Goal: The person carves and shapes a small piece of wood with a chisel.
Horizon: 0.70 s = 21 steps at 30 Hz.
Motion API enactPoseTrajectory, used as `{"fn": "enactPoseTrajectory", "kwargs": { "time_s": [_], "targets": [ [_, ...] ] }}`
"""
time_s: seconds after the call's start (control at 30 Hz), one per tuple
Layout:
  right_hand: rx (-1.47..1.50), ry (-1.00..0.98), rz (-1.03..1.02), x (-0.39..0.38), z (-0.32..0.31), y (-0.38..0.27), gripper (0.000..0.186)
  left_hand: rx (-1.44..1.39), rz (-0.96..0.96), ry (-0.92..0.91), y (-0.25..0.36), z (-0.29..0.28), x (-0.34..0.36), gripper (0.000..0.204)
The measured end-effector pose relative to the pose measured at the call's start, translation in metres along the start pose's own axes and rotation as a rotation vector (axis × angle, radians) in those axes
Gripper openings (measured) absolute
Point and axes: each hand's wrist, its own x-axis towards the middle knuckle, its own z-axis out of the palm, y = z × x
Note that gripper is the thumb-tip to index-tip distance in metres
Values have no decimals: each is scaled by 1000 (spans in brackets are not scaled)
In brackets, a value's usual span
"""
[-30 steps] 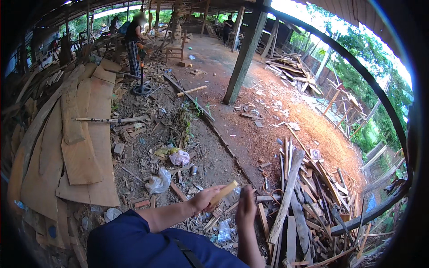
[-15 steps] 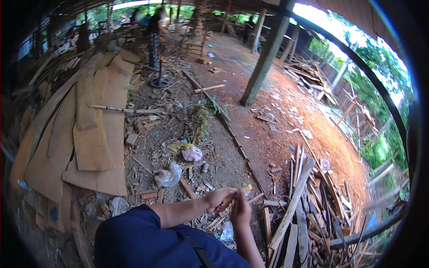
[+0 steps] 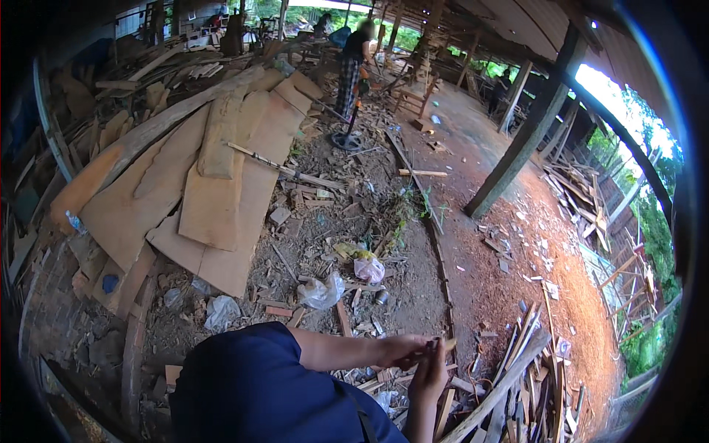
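Low in the view, my left hand [image 3: 399, 353] is closed round a small pale piece of wood [image 3: 450, 345], which sticks out to the right past my fingers. My right hand [image 3: 430, 375] is raised against it, fingers curled at the wood; what exactly sits in those fingers is too small and dark to make out. Both forearms come from below a dark blue garment. Behind my hands lie scattered offcuts, plastic bags [image 3: 320, 294] and dirt.
Broad boards [image 3: 210, 221] are stacked at left. Loose sticks and planks [image 3: 509, 391] pile at lower right. A post [image 3: 526, 140] stands beside the sawdust-strewn ground. A person in checked trousers [image 3: 348, 92] stands farther back near a chair [image 3: 416, 100]; another figure is at the far right.
My hands, apart a second ago, are now together at the wood piece. My view has turned left, so the ground, boards and post sit farther right in the frame.
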Motion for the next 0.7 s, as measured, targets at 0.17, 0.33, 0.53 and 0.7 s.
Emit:
{"fn": "enactPoseTrajectory", "kwargs": {
  "time_s": [0.17, 0.33, 0.53, 0.7],
  "targets": [
    [-184, 109, 228, 12, -10, 33, 39, -57, -2, -45, -4, 0, -8, 39],
    [160, 220, 164, 7, -16, 26, 38, 145, 51, 86, 9, 14, -17, 42],
    [-60, 202, 266, 8, -9, 53, 36, 197, -19, 66, 10, 13, -7, 44],
    [267, 275, 320, -2, -33, 83, 52, 109, 98, 37, 16, 6, -14, 45]
  ]
}}
